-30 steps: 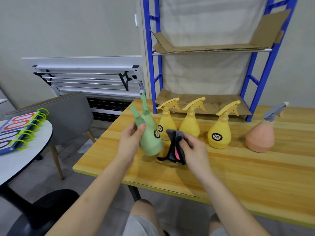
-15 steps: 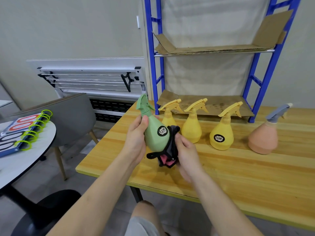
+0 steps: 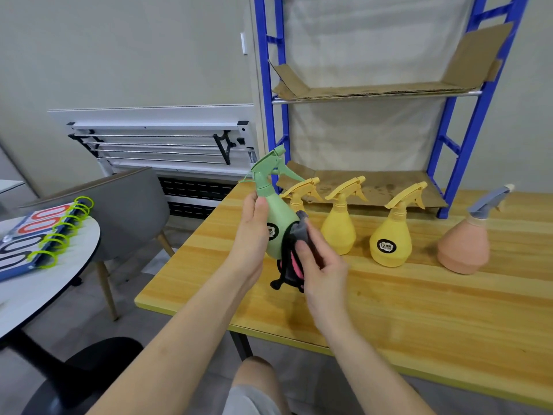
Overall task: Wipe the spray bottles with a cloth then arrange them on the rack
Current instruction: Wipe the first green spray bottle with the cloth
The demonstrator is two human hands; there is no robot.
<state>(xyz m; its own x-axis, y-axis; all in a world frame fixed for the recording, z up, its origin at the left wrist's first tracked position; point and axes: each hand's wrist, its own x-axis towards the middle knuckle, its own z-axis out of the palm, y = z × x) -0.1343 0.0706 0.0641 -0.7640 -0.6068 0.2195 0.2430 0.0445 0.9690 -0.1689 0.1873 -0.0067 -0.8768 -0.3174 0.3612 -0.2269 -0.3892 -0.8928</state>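
My left hand grips a green spray bottle by its neck and body, held upright above the wooden table. My right hand holds a dark grey cloth with a pink patch against the bottle's right side. Three yellow spray bottles stand in a row behind, the leftmost partly hidden by the green one. A pink bottle with a grey trigger stands at the right. The blue rack rises at the table's back.
Cardboard sheets line the rack's shelves. Left of the table stand a grey chair and a round white table with a ring binder. A white folded frame leans on the wall.
The green bottle has been lifted off the table and turned upright in my left hand. My right hand has brought the cloth up against its side.
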